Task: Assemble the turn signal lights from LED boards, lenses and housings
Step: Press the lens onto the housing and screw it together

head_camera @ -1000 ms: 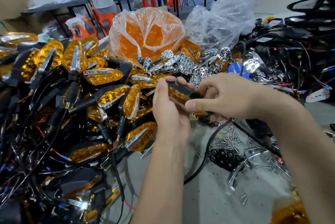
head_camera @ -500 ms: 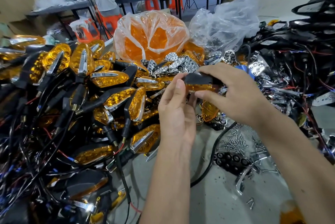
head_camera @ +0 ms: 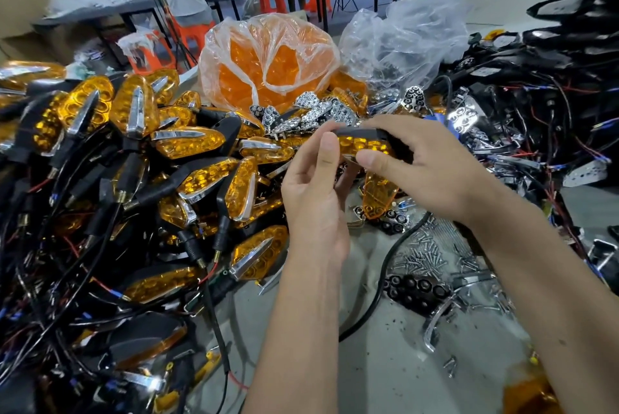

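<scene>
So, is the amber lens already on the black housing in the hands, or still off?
On. The amber lens sits against the black housing, gripped by the right hand; whether fully snapped, cannot tell.

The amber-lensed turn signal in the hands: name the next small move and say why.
Probably squeeze the amber-lensed, black-housed turn signal so the lens seats. The right hand grips it by housing and lens, and the left hand steadies its tip with thumb and fingertips. No screwdriver is in either hand.

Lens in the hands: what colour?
Amber lens, set in a black housing; head view.
</scene>
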A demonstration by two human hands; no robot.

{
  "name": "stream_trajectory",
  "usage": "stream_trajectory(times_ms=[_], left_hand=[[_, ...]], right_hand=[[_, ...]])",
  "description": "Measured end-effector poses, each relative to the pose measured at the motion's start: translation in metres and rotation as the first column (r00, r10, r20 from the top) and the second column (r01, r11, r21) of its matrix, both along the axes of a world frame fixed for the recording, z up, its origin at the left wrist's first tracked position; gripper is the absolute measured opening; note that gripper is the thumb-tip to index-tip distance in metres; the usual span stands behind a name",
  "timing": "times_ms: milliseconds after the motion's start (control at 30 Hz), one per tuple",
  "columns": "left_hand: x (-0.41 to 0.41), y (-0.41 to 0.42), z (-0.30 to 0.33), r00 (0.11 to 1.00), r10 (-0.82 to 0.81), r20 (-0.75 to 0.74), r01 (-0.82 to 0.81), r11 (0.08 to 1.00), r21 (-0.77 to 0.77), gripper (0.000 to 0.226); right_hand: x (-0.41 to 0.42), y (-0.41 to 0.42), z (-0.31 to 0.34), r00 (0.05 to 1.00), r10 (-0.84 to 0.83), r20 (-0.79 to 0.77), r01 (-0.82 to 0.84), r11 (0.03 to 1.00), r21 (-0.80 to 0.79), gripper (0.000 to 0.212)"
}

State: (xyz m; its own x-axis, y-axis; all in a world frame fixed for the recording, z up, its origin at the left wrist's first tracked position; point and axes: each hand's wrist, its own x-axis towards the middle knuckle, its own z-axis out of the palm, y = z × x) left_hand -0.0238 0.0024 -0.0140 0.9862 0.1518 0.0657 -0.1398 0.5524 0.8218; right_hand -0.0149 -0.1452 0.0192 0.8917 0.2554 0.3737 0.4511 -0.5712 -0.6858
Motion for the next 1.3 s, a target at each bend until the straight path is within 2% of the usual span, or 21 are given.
stream_trajectory(times_ms=[100,200,267,367,500,567,667,733,800,867,933,1000,1100,1200,1300], left_hand=[[0.001,0.002,-0.003,0.996,-0.038,0.081,0.031,0.995,0.095,0.055],[0.002,0.003,-0.003,0.996,0.01,0.094,-0.022,0.991,0.132,0.053],[0.002,0.003,-0.003,0.997,0.02,0.08,-0.028,0.995,0.098,0.049],[-0.001,-0.002,-0.001,0.999,-0.019,0.05,0.018,1.0,0.008,0.042],[-0.002,-0.008,0.004,1.0,-0.014,-0.018,0.014,0.999,-0.036,0.031],[-0.002,-0.011,0.006,0.995,-0.034,-0.098,0.026,0.996,-0.087,0.04],[-0.004,-0.014,0.009,0.983,-0.088,-0.163,0.068,0.989,-0.128,0.068],[-0.005,-0.013,0.011,0.973,-0.136,-0.187,0.106,0.981,-0.163,0.064],[-0.005,-0.006,0.011,0.957,-0.185,-0.223,0.136,0.966,-0.219,0.049],[-0.002,0.002,0.011,0.933,-0.22,-0.286,0.129,0.944,-0.304,0.037],[0.0,0.01,0.009,0.904,-0.253,-0.344,0.113,0.919,-0.377,0.032],[0.001,0.015,0.009,0.892,-0.263,-0.367,0.124,0.925,-0.36,0.04],[0.004,0.016,0.007,0.898,-0.243,-0.366,0.135,0.945,-0.297,0.055],[0.006,0.017,0.008,0.894,-0.294,-0.338,0.167,0.919,-0.358,0.054],[0.006,0.018,0.009,0.875,-0.332,-0.351,0.18,0.898,-0.401,0.055]], right_hand=[[0.0,-0.004,0.004,0.993,0.072,-0.098,-0.067,0.996,0.051,0.039],[0.0,-0.006,0.009,0.986,0.106,-0.128,-0.099,0.993,0.058,0.046],[-0.001,-0.007,0.012,0.986,0.115,-0.117,-0.106,0.991,0.08,0.042],[-0.004,-0.005,0.014,0.99,0.117,-0.074,-0.107,0.987,0.12,0.022],[-0.004,-0.001,0.02,0.997,0.035,-0.066,-0.037,0.999,-0.026,0.026],[-0.006,0.001,0.026,0.996,-0.013,-0.087,0.004,0.995,-0.096,0.029],[-0.009,0.007,0.033,0.999,-0.018,-0.049,0.013,0.995,-0.103,0.039],[-0.009,0.01,0.036,0.999,-0.013,-0.03,0.007,0.985,-0.171,0.035],[-0.009,0.008,0.037,0.996,0.029,-0.085,-0.045,0.981,-0.191,0.024],[-0.009,0.001,0.037,0.989,0.071,-0.129,-0.084,0.991,-0.1,0.006],[-0.006,-0.012,0.033,0.985,0.043,-0.166,-0.057,0.995,-0.082,0.02],[-0.004,-0.023,0.03,0.956,0.01,-0.293,-0.084,0.967,-0.239,0.032],[-0.001,-0.033,0.021,0.834,-0.074,-0.547,-0.203,0.88,-0.429,0.028],[0.001,-0.032,0.013,0.784,-0.143,-0.604,-0.209,0.856,-0.474,0.017],[0.001,-0.026,0.008,0.765,-0.187,-0.616,-0.19,0.849,-0.494,0.016]])
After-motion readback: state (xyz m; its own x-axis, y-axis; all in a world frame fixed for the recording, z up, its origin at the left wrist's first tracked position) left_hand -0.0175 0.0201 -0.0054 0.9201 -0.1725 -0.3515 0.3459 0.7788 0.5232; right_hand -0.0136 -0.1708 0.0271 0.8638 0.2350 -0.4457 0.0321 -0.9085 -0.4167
